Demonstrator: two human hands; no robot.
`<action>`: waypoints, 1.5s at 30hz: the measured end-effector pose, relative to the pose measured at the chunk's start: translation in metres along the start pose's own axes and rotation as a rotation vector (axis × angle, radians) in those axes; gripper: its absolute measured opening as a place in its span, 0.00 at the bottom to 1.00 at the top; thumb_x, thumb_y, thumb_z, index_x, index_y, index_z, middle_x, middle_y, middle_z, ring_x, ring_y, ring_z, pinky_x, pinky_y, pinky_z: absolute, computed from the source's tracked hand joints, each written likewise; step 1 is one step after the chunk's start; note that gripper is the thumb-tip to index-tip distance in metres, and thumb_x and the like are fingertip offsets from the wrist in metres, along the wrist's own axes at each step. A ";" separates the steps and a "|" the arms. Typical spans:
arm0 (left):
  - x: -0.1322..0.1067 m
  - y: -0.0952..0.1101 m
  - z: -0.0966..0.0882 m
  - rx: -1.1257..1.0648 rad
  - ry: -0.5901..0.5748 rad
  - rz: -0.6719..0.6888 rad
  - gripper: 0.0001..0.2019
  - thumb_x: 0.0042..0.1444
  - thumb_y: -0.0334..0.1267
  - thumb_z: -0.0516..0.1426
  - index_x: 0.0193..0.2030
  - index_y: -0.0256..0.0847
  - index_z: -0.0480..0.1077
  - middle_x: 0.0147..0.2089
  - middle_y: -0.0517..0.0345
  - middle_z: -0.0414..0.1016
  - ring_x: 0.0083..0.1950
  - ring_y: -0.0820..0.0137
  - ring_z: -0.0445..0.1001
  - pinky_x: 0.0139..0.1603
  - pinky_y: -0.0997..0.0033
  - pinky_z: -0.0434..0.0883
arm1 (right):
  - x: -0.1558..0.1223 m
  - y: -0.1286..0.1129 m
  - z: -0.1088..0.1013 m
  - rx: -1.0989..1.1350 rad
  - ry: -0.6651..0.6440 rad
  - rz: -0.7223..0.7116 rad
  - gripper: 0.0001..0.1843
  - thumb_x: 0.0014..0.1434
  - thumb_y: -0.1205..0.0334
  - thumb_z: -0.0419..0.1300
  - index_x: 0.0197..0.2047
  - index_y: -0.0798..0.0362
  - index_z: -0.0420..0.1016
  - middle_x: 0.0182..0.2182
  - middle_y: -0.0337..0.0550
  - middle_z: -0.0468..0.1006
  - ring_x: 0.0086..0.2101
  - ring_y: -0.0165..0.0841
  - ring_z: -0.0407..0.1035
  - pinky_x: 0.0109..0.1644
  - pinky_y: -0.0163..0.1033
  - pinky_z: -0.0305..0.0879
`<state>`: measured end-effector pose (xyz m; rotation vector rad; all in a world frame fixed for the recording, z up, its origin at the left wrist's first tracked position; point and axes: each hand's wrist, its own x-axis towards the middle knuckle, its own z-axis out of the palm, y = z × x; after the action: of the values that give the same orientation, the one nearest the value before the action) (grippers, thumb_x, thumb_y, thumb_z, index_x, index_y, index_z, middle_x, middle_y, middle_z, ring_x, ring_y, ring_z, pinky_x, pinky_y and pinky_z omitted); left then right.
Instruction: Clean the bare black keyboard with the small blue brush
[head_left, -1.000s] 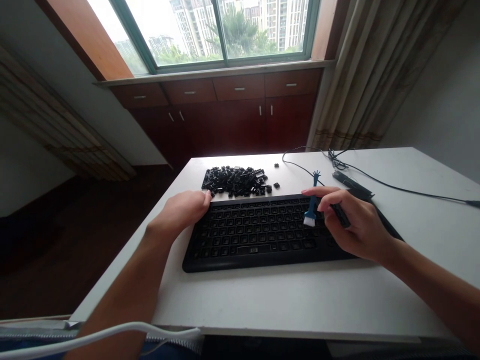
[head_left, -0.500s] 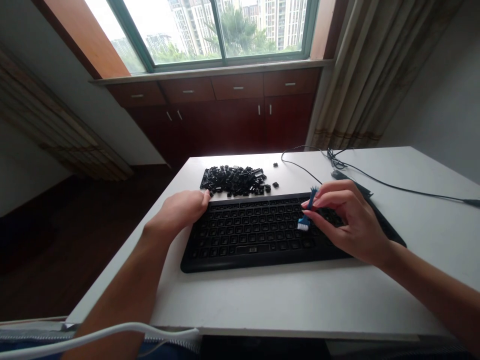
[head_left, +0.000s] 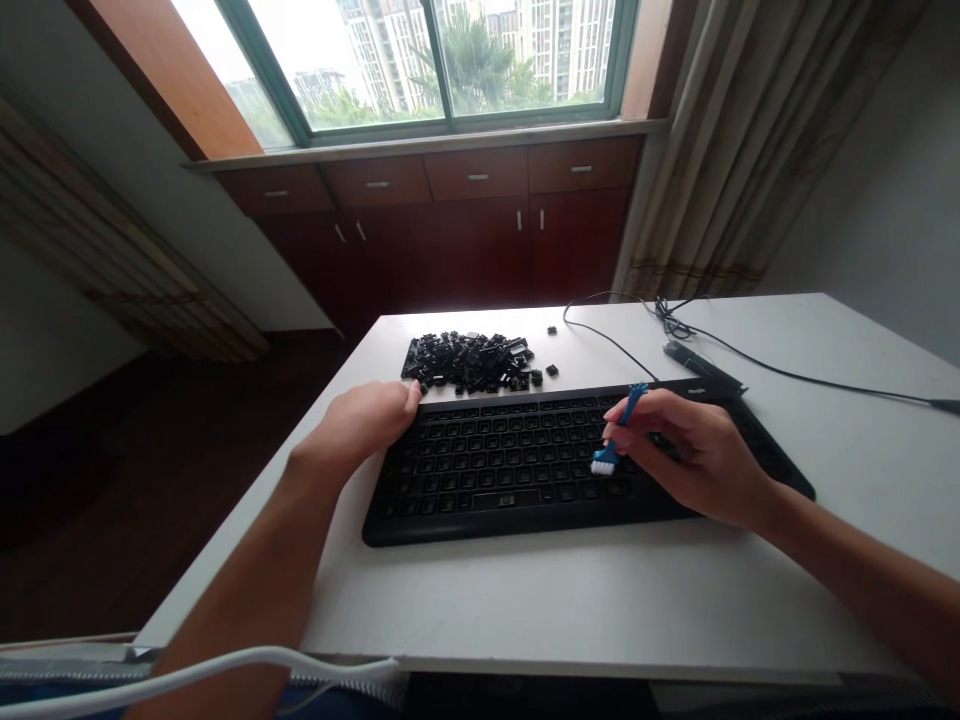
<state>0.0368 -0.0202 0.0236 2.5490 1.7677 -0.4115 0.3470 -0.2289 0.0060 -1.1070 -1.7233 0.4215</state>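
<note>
A black keyboard (head_left: 480,520) with its keycaps off lies on the white table, its rows of square sockets showing. My left hand (head_left: 375,412) is closed on the keyboard's far left corner, thumb on the rim; the other fingers are mostly hidden. Between the thumb and fingers of my right hand (head_left: 694,455) is a small blue brush (head_left: 621,425) with white bristles at its lower end and blue bristles at the top. Its white bristles are over the keys' right middle part; whether they touch I cannot tell. Behind the keyboard lies a heap of black keycaps (head_left: 472,360).
Two loose keycaps (head_left: 552,370) lie right of the heap. A black cable (head_left: 780,368) runs across the table's right side, by a dark flat object (head_left: 701,365). A white cord (head_left: 247,655) crosses the near left edge. Drawers and a window stand beyond the table.
My right hand has lowered slightly, bringing the brush's white bristles down and a little to the left. The brush's top has tilted to the right. My left hand stays on the keyboard corner.
</note>
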 end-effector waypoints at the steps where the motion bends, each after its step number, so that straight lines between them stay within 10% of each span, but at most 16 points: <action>1: 0.000 0.000 0.000 0.002 0.005 -0.001 0.37 0.69 0.53 0.33 0.45 0.35 0.80 0.49 0.37 0.82 0.52 0.47 0.79 0.53 0.57 0.71 | 0.000 0.000 0.000 0.035 0.003 0.010 0.11 0.65 0.69 0.64 0.51 0.52 0.76 0.37 0.43 0.82 0.34 0.31 0.80 0.39 0.36 0.81; 14: 0.000 0.000 0.001 -0.002 0.014 0.010 0.37 0.68 0.53 0.34 0.45 0.34 0.81 0.49 0.37 0.82 0.54 0.49 0.79 0.56 0.57 0.70 | 0.003 -0.002 -0.002 -0.118 -0.211 -0.071 0.07 0.67 0.66 0.62 0.48 0.52 0.76 0.39 0.43 0.84 0.35 0.30 0.78 0.40 0.34 0.76; 22: -0.001 0.000 0.000 0.011 0.014 0.012 0.37 0.68 0.53 0.33 0.45 0.35 0.80 0.49 0.37 0.82 0.52 0.48 0.79 0.53 0.57 0.71 | 0.006 -0.001 -0.008 -0.478 0.006 -0.384 0.15 0.64 0.74 0.63 0.51 0.48 0.76 0.45 0.44 0.85 0.43 0.37 0.80 0.45 0.43 0.77; 35: -0.001 0.000 0.000 0.013 0.003 0.009 0.37 0.69 0.53 0.33 0.44 0.36 0.80 0.49 0.38 0.82 0.52 0.48 0.79 0.52 0.58 0.70 | 0.003 0.002 -0.003 -0.202 0.068 0.007 0.01 0.66 0.63 0.64 0.42 0.49 0.76 0.38 0.41 0.85 0.33 0.32 0.79 0.35 0.36 0.75; 45: -0.003 0.003 -0.002 0.020 0.000 -0.005 0.36 0.68 0.52 0.34 0.45 0.35 0.81 0.49 0.37 0.82 0.52 0.48 0.80 0.52 0.58 0.71 | 0.008 -0.003 0.004 -0.210 -0.020 -0.146 0.01 0.66 0.65 0.63 0.41 0.51 0.76 0.35 0.44 0.81 0.31 0.31 0.74 0.33 0.36 0.73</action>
<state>0.0385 -0.0237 0.0255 2.5584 1.7800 -0.4320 0.3413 -0.2230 0.0110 -1.1182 -1.8839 0.1636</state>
